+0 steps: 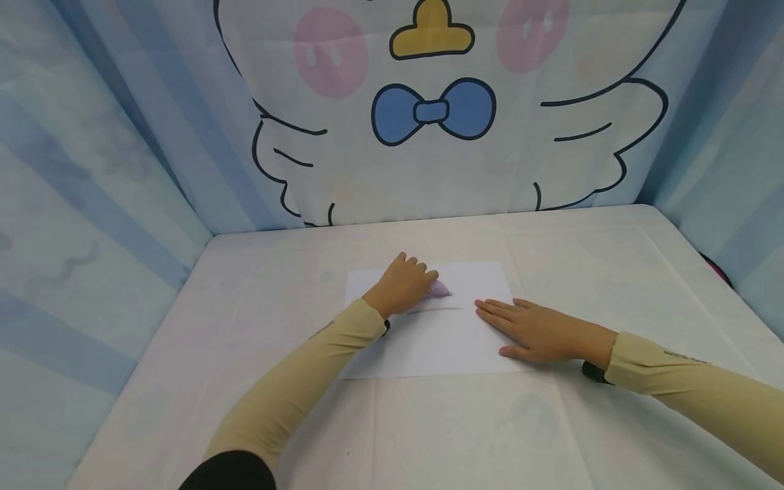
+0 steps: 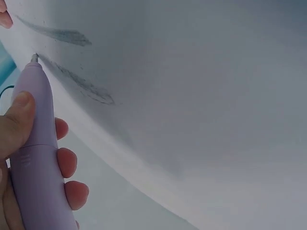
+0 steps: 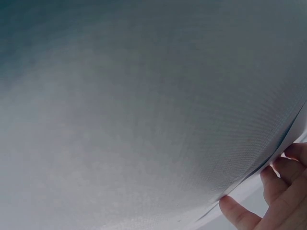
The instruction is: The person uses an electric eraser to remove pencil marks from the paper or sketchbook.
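My left hand (image 1: 405, 282) grips a lilac, thick-bodied electric eraser (image 2: 44, 112), thumb on one side and fingers curled round the other. Its narrow metal tip (image 2: 34, 58) meets the sheet of white paper (image 1: 429, 350) at the end of a smudged grey streak (image 2: 81, 85). A second grey streak (image 2: 64, 35) runs roughly alongside it. In the head view one streak (image 1: 435, 310) shows just nearer than the eraser; the other is hidden there. My right hand (image 1: 542, 333) lies flat with fingers extended across the paper's right edge. The right wrist view shows its fingertips (image 3: 229, 202) on the sheet.
A pale, faintly patterned cloth covers the table (image 1: 275, 272). Behind it hangs a curtain (image 1: 429, 177) with a cartoon figure and blue bow tie; blue-and-white curtains (image 1: 79, 224) close in both sides. Dark bands (image 1: 594, 372) sit at the wrists.
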`<state>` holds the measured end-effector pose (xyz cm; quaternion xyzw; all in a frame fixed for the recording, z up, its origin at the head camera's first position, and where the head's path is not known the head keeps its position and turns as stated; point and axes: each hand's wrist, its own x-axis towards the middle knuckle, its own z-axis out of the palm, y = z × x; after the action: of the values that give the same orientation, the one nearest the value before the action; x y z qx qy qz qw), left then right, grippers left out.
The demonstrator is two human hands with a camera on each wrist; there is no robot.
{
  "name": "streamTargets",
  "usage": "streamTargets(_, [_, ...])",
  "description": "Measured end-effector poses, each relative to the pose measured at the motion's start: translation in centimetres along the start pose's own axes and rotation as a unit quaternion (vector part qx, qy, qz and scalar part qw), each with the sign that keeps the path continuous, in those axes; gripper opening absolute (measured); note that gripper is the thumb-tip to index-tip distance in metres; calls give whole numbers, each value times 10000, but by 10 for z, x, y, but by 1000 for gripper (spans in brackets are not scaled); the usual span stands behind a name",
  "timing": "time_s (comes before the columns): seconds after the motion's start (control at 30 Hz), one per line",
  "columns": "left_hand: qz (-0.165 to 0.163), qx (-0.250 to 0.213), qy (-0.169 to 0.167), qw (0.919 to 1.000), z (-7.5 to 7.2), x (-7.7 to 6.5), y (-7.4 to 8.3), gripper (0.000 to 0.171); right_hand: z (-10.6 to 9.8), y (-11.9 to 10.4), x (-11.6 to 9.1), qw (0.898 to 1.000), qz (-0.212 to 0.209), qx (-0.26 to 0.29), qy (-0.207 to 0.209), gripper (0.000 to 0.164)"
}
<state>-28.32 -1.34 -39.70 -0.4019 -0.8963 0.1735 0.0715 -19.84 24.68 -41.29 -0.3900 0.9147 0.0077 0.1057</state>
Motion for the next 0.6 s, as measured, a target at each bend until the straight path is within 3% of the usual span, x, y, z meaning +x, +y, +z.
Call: streamTargets(0.6, [-11,176,-110,9998,-3,4,3,26,-1,0,-1,10000,28,23,-33,69])
